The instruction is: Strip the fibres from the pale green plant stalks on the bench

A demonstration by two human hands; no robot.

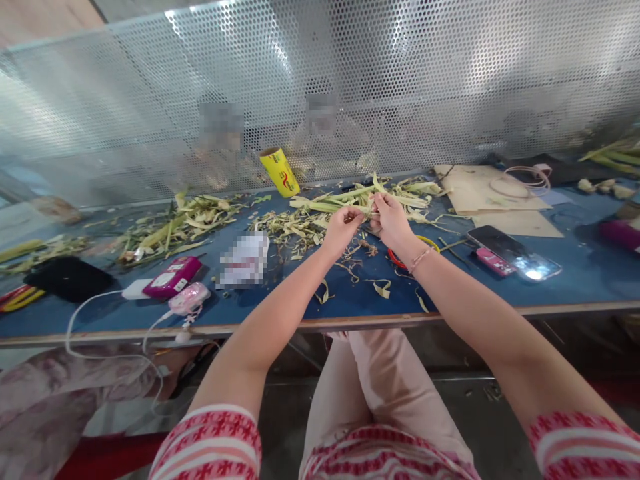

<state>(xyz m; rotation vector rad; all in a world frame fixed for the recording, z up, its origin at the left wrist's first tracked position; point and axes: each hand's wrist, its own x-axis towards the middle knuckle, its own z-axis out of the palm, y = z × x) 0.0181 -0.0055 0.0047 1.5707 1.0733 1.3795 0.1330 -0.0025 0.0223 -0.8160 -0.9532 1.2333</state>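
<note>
Over a heap of pale green plant stalks and peelings (345, 199), my two hands meet near the middle of the table. My right hand (394, 221), with a thin bracelet at its wrist, pinches a pale green plant strip (369, 209). Thumb and fingers of my left hand (343, 232) are closed on the same strip, close to the right fingertips. Which end each hand grips is too small to make out. Shredded peelings (300, 230) lie left of my left hand. A red and yellow ring (429, 245) shows partly behind my right wrist.
A yellow tube (280, 172) leans against the perforated metal screen (425, 73) behind. Phones (515, 252) and cardboard (480, 190) lie on the right. Leftward are a purple power strip (175, 277), a black pouch (67, 278), white cables and another stalk heap (175, 230).
</note>
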